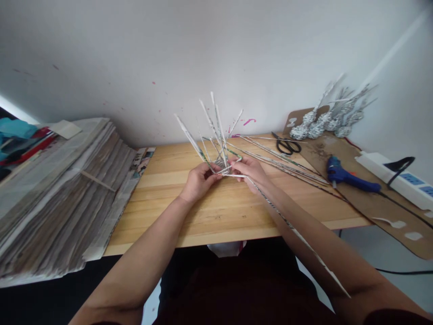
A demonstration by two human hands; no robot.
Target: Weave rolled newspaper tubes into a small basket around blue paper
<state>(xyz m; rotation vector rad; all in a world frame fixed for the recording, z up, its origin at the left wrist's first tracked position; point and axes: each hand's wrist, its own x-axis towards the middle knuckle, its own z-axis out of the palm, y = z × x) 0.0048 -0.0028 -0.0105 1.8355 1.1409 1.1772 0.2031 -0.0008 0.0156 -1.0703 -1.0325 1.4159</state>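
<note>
Between my hands, over the wooden table, is a small woven piece [221,163] of rolled newspaper sticks. Several of its sticks stand upright and fan outward. My left hand [200,180] is closed on its left side, thumb and fingers pinching the lower edge. On the other side my right hand [249,170] pinches the weave where a long paper stick [291,224] leaves it. That stick runs down over my right forearm toward my elbow. The fingertips partly hide the base of the weave.
Loose paper sticks [287,166] lie right of my hands, near black scissors [287,145]. A blue glue gun [352,177] rests on cardboard [382,205] by a white power strip [395,174]. Foil-like wrapped bundles [316,126] stand behind. Stacked newspapers [67,194] fill the left.
</note>
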